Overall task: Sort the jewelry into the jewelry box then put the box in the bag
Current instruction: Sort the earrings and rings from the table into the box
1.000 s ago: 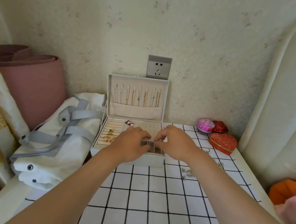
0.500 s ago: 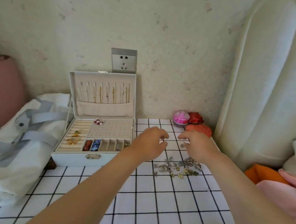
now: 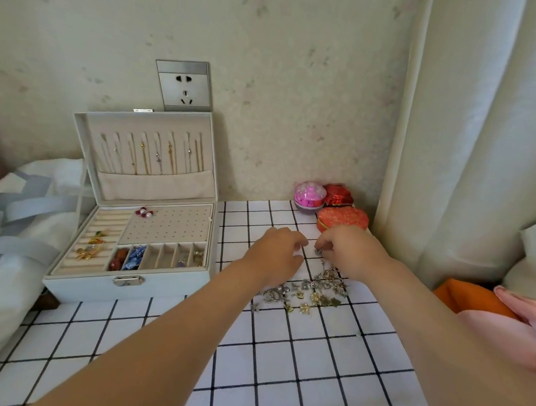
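The wall (image 3: pixel 305 75) ahead of me is pale paper with a faint flower print, and a grey socket (image 3: pixel 183 86) sits low in it. The light is soft and even. My table (image 3: pixel 277 367) wears a white cloth gridded in black. A cream padded panel (image 3: pixel 480 125) stands to its right.

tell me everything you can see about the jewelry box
The jewelry box is a pale case with a silver latch, standing open on the checked tablecloth, beside the white bag. Its lid stands upright near the wall, chains hanging above a pocket. The base holds ring rolls with gold pieces, a perforated panel with a red-and-pearl piece, and front compartments, some with red or blue items. The left hand and right hand, which pinches a silver piece, are off it.
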A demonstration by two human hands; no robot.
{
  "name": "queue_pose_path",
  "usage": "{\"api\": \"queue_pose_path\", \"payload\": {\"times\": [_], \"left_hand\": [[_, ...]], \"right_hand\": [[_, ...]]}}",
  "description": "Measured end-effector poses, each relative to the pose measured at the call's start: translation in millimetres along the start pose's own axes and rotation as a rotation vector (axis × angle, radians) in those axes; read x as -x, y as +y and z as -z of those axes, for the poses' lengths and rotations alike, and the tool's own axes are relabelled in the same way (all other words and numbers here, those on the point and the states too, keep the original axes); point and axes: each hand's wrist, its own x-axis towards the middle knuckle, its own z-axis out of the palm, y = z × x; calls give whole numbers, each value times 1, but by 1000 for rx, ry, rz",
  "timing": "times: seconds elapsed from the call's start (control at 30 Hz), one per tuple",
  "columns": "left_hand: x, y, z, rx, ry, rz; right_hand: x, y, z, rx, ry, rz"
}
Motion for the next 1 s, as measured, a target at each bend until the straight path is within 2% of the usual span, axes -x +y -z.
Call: {"api": "queue_pose_path", "payload": {"times": [0.37,0.6,0.73,0.87,1.0], "left_hand": [[-4,0,2,75,15,-18],[0,5,11,246,158,13],[2,5,16,313,194,47],[6,0,20,261,176,60],[12,-7,25,205,148,71]], "right_hand": [[3,-1,2,-193,-77,-18],[3,-12,8,-532,66,-19],[5,-15,12,-664,77,-37],[7,-14,10,-646,67,-39],[9,-19,5,-457,-7,29]]}}
